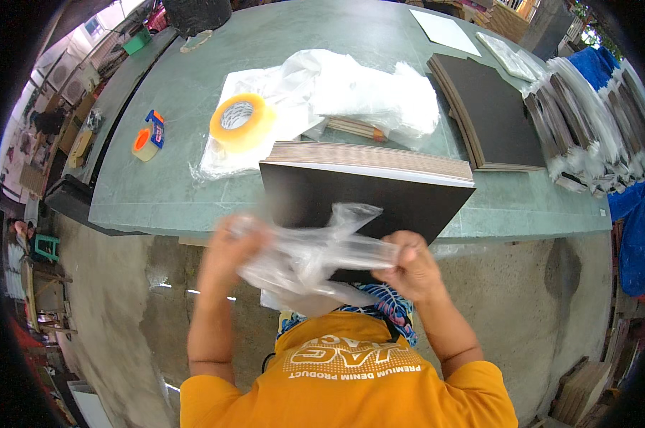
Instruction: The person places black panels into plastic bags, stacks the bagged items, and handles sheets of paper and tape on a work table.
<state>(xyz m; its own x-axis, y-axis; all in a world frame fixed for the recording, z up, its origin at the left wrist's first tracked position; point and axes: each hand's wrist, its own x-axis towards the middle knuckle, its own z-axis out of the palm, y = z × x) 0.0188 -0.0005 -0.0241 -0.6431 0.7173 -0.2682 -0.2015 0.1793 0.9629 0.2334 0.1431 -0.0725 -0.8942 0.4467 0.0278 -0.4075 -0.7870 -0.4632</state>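
A crumpled clear plastic bag [308, 267] is stretched between my hands in front of my body. My right hand [413, 269] is closed on one end of it. My left hand [237, 246] is smeared by motion, but its fingers appear closed on the bag's other side. Just beyond the bag, a thick stack of black-faced boards [379, 196] leans tilted at the table's near edge, its pale layered edges facing up. The bag covers part of the stack's lower face.
On the green table [172, 192] lie a big tape roll [240, 121], a tape dispenser [150, 139], white plastic bags [322, 82] and another stack of black boards [490, 114]. Plastic-wrapped bundles [572, 121] stand at the right. A green stool [48, 247] is at far left.
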